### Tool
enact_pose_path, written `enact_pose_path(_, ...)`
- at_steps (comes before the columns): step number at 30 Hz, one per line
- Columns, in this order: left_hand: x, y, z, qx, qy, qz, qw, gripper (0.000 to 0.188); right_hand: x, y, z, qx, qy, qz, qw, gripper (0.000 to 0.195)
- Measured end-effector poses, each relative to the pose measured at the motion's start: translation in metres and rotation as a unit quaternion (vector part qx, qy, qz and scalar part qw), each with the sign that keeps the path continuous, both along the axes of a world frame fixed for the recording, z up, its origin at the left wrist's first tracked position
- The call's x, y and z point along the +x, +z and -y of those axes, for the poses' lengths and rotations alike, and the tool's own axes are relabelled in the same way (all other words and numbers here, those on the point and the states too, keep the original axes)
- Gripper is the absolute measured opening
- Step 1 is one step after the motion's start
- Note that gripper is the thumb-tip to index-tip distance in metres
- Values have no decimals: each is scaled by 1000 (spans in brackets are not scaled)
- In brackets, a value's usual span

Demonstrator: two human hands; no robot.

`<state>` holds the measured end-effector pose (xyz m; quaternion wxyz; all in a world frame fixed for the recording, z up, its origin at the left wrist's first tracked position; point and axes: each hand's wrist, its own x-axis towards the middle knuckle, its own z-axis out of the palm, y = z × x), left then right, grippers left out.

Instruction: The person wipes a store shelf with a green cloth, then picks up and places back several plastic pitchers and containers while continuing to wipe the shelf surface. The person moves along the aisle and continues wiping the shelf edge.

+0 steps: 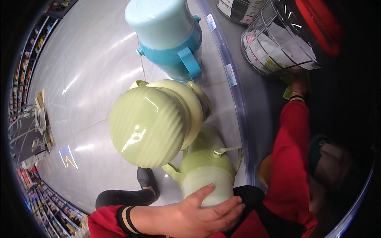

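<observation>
My left hand [208,211] is closed around the pale base of a green-and-white plastic jug [208,178], thumb on its side. This jug is tilted, with a spout on its left and a handle on its right. Overlapping its far end is a larger light-green ribbed plastic vessel [148,128] with a handle. Beyond stands a light-blue plastic vessel [163,29] with a darker blue band and handle. My right hand [299,84] reaches into the dark shelf at the right, beside a wire-caged container [276,47]. A green object shows at that hand; whether it is gripped is unclear.
A shelf edge [235,95] with price tags runs along my right side. Another wire-caged container [238,10] sits at the top, and a red lid [321,23] is nearer. Stocked shelves [29,56] line the far left, across the tiled floor. A shoe [146,178] shows below the ribbed vessel.
</observation>
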<state>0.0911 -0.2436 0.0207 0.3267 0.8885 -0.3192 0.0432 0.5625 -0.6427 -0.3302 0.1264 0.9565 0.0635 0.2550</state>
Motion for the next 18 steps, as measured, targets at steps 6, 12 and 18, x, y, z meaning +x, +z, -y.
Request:
enact_pose_path(6,4,5,7,19,-10,4,1000,26,56,17,-12,-66,132,-151,978,32)
enact_pose_path(12,5,6,11,96,-24,9,995,27,-19,17,-61,103,110,-133,980,46)
enact_pose_path(18,-2,-5,15,60,19,48,997,25,-135,66,-136,208,-70,-209,953,53)
